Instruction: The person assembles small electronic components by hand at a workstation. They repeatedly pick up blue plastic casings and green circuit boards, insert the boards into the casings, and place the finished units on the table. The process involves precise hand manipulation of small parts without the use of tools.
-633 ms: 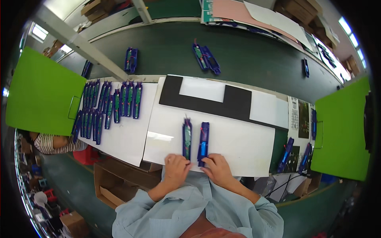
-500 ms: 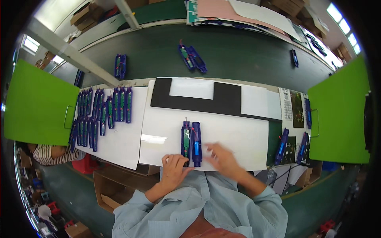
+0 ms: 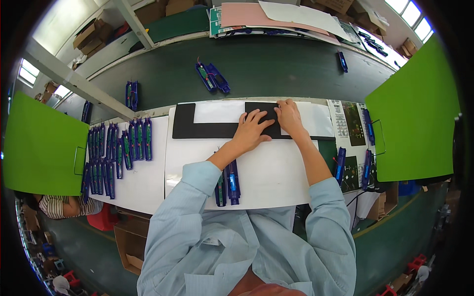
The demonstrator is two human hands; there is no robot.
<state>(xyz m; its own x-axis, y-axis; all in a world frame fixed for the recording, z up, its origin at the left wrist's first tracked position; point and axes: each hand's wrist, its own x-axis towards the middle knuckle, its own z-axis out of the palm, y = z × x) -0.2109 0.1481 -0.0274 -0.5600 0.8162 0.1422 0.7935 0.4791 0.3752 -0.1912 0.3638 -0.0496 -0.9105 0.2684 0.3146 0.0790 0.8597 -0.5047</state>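
**Both hands flat on a black sheet at the far edge of the worktop**

The left hand (image 3: 253,129) and right hand (image 3: 289,117) lie open, fingers spread, pressing on the black sheet (image 3: 207,129), which lies along the back of the white mat (image 3: 276,172), just short of the dark belt (image 3: 276,69). Neither hand grips anything.

The sheet looks thin, light and matte, probably foam or soft board, though the view is too small to be sure. It should bend if lifted by one end, so it is best slid flat or taken at two edges, well apart. Its surface does not look slippery.

Two blue units (image 3: 228,182) lie side by side on the mat near the body, partly under the left forearm. They look rigid and light, with exposed green boards, so the plastic sides are the safer hold.

A row of similar units (image 3: 118,148) lies to the left. To the right lies a printed card (image 3: 348,118), upright and oblong, dark green and white. Green panels (image 3: 414,108) stand at both sides. Brown boxes (image 3: 91,37) sit on the far shelf.
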